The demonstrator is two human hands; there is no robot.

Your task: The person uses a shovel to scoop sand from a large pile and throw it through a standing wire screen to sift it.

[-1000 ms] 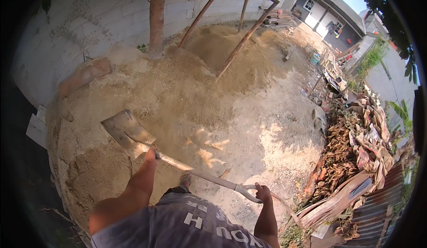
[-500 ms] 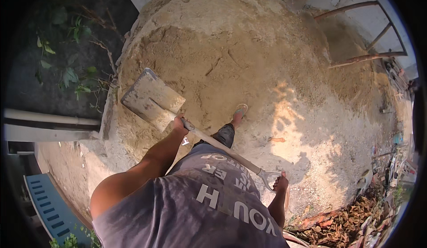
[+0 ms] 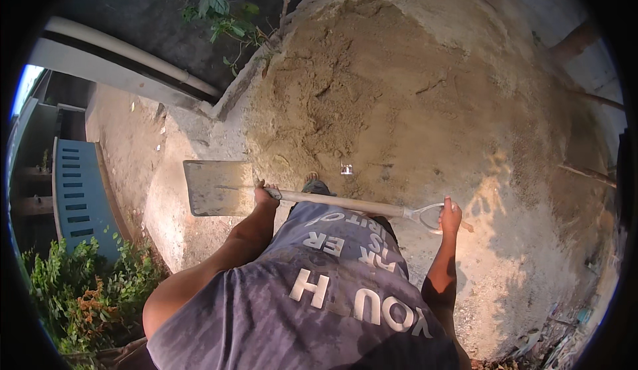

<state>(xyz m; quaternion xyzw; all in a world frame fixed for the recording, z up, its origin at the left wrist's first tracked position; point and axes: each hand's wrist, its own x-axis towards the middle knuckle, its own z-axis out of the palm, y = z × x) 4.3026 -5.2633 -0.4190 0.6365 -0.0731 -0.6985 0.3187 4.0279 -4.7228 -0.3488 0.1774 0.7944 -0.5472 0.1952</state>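
Across the front of my body I hold a shovel (image 3: 345, 202) nearly level, its square, dirt-stained metal blade (image 3: 216, 187) out to the left. My left hand (image 3: 267, 193) is closed round the shaft close to the blade. At the other end, my right hand (image 3: 450, 216) grips the pale D-shaped handle (image 3: 425, 216). No load of sand shows on the blade. Beyond the shovel spreads a patch of damp brown sand (image 3: 399, 97), its surface dug and rough on the left and smoother on the right.
A low concrete edge (image 3: 242, 91) borders the sand at the left, with leafy twigs (image 3: 229, 21) beyond it. A white pipe (image 3: 126, 54) runs above a ledge. Farther left stand a blue slotted panel (image 3: 80, 190) and green bushes (image 3: 93, 290). Thin poles (image 3: 588, 174) lie at the right.
My view and body have turned to the left. The shovel has swung from a slant to nearly level, its blade now nearer my left side. Both hands keep their hold.
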